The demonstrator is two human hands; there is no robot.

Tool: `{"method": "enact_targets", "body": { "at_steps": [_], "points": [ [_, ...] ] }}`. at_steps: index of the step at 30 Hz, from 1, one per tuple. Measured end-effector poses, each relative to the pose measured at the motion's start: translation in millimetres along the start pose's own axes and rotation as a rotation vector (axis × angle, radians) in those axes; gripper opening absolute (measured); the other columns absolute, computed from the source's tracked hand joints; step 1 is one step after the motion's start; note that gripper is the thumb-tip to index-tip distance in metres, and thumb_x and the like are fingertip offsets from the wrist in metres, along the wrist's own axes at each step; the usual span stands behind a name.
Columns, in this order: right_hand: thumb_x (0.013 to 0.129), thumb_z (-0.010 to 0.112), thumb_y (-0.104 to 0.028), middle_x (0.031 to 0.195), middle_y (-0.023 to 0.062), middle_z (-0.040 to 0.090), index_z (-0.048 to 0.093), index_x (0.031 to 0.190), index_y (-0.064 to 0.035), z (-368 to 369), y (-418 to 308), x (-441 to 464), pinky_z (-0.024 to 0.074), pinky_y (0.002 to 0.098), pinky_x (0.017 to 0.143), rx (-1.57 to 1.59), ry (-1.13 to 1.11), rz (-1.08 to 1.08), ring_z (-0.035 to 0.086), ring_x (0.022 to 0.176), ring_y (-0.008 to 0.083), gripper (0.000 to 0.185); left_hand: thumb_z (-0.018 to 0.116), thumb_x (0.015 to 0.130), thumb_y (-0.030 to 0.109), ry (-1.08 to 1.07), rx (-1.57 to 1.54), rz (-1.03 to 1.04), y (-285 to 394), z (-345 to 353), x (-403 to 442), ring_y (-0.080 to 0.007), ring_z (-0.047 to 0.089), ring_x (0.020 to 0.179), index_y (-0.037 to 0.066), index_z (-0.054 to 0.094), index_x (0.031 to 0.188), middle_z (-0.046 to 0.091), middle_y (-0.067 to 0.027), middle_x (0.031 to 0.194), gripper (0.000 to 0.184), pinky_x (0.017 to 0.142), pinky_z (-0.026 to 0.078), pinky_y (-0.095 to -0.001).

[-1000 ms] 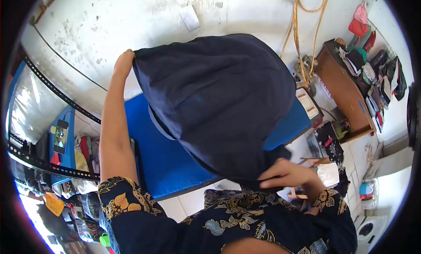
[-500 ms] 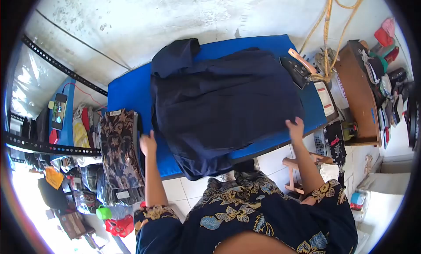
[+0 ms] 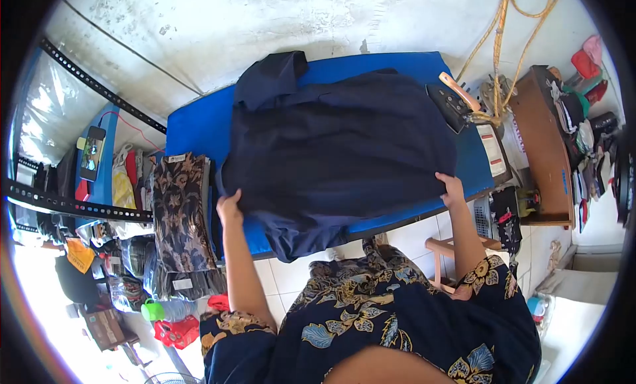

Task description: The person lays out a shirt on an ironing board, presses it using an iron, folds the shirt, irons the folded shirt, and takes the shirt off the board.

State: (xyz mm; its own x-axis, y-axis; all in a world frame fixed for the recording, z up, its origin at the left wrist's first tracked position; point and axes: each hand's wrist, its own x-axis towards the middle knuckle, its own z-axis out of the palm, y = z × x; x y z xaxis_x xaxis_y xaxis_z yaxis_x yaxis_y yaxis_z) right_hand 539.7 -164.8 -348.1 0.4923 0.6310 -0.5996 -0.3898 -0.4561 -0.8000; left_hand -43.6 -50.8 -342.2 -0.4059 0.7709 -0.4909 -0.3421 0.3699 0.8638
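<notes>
A dark navy shirt (image 3: 338, 155) lies spread over the blue padded table (image 3: 199, 129), one sleeve folded up at the upper left and its near part hanging over the front edge. At its lower left corner my left hand (image 3: 230, 206) pinches the cloth. My right hand (image 3: 451, 188) pinches the cloth at the lower right edge. A black iron with a wooden handle (image 3: 458, 92) rests at the table's right end, close to the shirt.
Folded patterned clothes (image 3: 179, 215) are stacked left of the table. A phone (image 3: 92, 152) stands beyond a perforated metal rail. At right are a brown wooden cabinet (image 3: 540, 152) with clothes and a wooden stool (image 3: 437, 251). Yellow cords hang near the iron.
The shirt, raised in both hands a second ago, now lies spread on the table. Both hands, apart from it half a second ago, now grip its near edge.
</notes>
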Motion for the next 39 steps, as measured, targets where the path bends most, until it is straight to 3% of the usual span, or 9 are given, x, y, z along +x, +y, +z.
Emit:
{"method": "enact_targets", "body": {
  "at_steps": [5, 8, 15, 19, 22, 30, 32, 34, 39],
  "points": [
    [0.073, 0.072, -0.023, 0.089, 0.0123, 0.062, 0.059, 0.1, 0.0028, -38, 3, -60, 0.0489, 0.0365, 0.072, -0.4, 0.033, 0.123, 0.061, 0.079, 0.0259, 0.039, 0.069, 0.068, -0.004, 0.432, 0.602, 0.231, -22, -25, -56, -0.0309, 0.055, 0.097, -0.006, 0.051, 0.106, 0.056, -0.0191, 0.103, 0.042, 0.087, 0.044, -0.0364],
    [0.074, 0.07, -0.026, 0.104, 0.0237, 0.056, 0.054, 0.103, 0.006, -57, 2, -11, 0.0443, 0.0412, 0.084, -1.139, 0.551, -0.861, 0.054, 0.096, 0.0389, 0.047, 0.067, 0.066, -0.004, 0.637, 0.987, 0.791, -12, 28, -80, -0.0368, 0.048, 0.107, -0.002, 0.048, 0.114, 0.048, -0.0219, 0.116, 0.052, 0.094, 0.039, -0.0422],
    [0.08, 0.059, -0.01, 0.108, 0.0145, 0.058, 0.056, 0.107, -0.0042, 133, -143, 146, 0.0426, 0.0413, 0.087, -1.042, -0.237, -1.195, 0.053, 0.101, 0.0331, 0.028, 0.055, 0.074, -0.003, -0.703, 0.863, 1.061, 15, 274, -52, -0.0344, 0.049, 0.11, 0.004, 0.051, 0.117, 0.054, -0.0184, 0.113, 0.043, 0.096, 0.038, -0.0408],
    [0.08, 0.06, -0.012, 0.1, 0.0109, 0.06, 0.06, 0.097, -0.0094, 195, -170, 204, 0.0411, 0.0501, 0.081, -1.253, -0.176, -1.366, 0.054, 0.097, 0.0317, 0.018, 0.049, 0.079, 0.004, -0.69, 1.554, 1.046, 31, 307, 51, -0.0312, 0.053, 0.106, 0.006, 0.054, 0.113, 0.056, -0.0161, 0.112, 0.035, 0.092, 0.04, -0.0432],
    [0.081, 0.059, -0.016, 0.096, 0.0077, 0.062, 0.062, 0.089, -0.0119, 207, -200, 231, 0.039, 0.0536, 0.078, -1.572, -0.421, -0.898, 0.054, 0.096, 0.0298, 0.01, 0.05, 0.08, 0.012, -0.459, 2.183, 1.079, 59, 287, 91, -0.0227, 0.058, 0.098, 0.011, 0.062, 0.096, 0.063, -0.0087, 0.097, 0.021, 0.082, 0.043, -0.0385],
    [0.08, 0.057, -0.011, 0.1, 0.0073, 0.058, 0.058, 0.094, -0.0102, 233, -186, 239, 0.0385, 0.0473, 0.078, -1.504, 0.032, -0.986, 0.052, 0.097, 0.0275, 0.014, 0.052, 0.08, 0.015, 0.026, 2.201, 1.123, 57, 292, 137, -0.0183, 0.056, 0.095, 0.012, 0.063, 0.085, 0.064, -0.0035, 0.092, 0.013, 0.082, 0.039, -0.035],
    [0.08, 0.056, -0.008, 0.104, 0.0076, 0.057, 0.056, 0.097, -0.0088, 232, -176, 225, 0.0385, 0.046, 0.079, -1.537, 0.159, -1.038, 0.051, 0.099, 0.0274, 0.018, 0.053, 0.079, 0.013, -0.087, 1.667, 1.651, 55, 282, 126, -0.021, 0.055, 0.097, 0.011, 0.061, 0.088, 0.061, -0.0049, 0.098, 0.012, 0.084, 0.039, -0.0358],
    [0.081, 0.056, -0.008, 0.114, 0.0093, 0.053, 0.052, 0.103, -0.0071, 233, -167, 213, 0.037, 0.0447, 0.087, -1.265, 0.005, -1.478, 0.049, 0.107, 0.0283, 0.023, 0.054, 0.079, 0.012, -0.16, 1.376, 1.658, 71, 260, 90, -0.0244, 0.054, 0.099, 0.009, 0.058, 0.095, 0.058, -0.0069, 0.102, 0.017, 0.085, 0.039, -0.0369],
    [0.087, 0.055, -0.023, 0.128, 0.0131, 0.046, 0.047, 0.12, -0.0044, 227, -132, 209, 0.0289, 0.0447, 0.101, -1.256, -0.215, -1.338, 0.039, 0.123, 0.0309, 0.039, 0.061, 0.084, 0.035, 0.695, 1.442, 0.565, 31, 133, 89, -0.0344, 0.053, 0.092, 0.005, 0.055, 0.095, 0.056, -0.0129, 0.089, 0.032, 0.078, 0.042, -0.0421]
  ]
}}
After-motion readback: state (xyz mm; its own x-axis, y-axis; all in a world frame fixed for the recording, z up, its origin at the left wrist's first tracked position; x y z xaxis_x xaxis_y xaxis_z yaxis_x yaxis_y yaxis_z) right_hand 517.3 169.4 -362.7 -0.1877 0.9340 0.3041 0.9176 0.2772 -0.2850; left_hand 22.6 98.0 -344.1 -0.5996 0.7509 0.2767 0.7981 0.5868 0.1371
